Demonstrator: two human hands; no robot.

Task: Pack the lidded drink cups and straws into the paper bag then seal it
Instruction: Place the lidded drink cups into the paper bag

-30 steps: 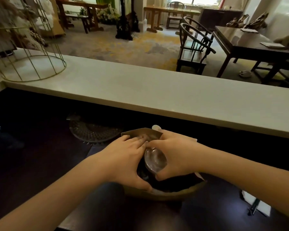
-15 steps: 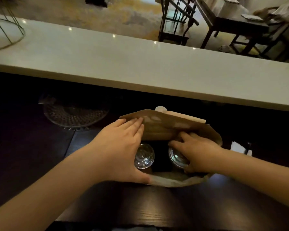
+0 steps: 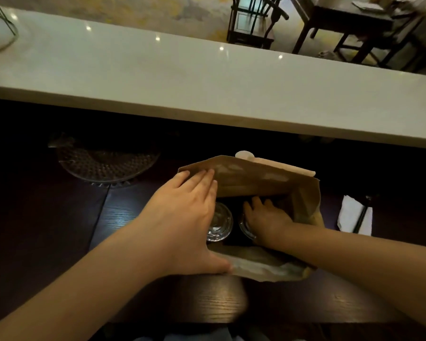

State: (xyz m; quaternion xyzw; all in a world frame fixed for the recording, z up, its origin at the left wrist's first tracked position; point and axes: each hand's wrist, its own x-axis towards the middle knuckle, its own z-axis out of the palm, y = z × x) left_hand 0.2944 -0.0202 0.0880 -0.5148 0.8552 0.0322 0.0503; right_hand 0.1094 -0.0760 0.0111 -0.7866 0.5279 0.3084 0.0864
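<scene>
A long pale counter (image 3: 207, 77) with a smooth, glossy top runs across the view from left to right. Below it lies a dark wood-grain worktop (image 3: 219, 301). On the worktop, near centre, stands a brown paper bag (image 3: 253, 180), mouth upward, creased and matte, its long axis running left to right; the far flap leans inward over the opening. A round woven mat (image 3: 106, 163) lies well to the bag's left. The left hand (image 3: 185, 222) lies flat over the bag's left edge, fingers together and extended, thumb on the near rim. The right hand (image 3: 266, 217) is inside the bag, fingers slightly spread, resting on a clear domed lid (image 3: 246, 230). A second clear lidded cup (image 3: 219, 225) stands upright just beside it. A white napkin (image 3: 352, 215) lies right of the bag.
</scene>
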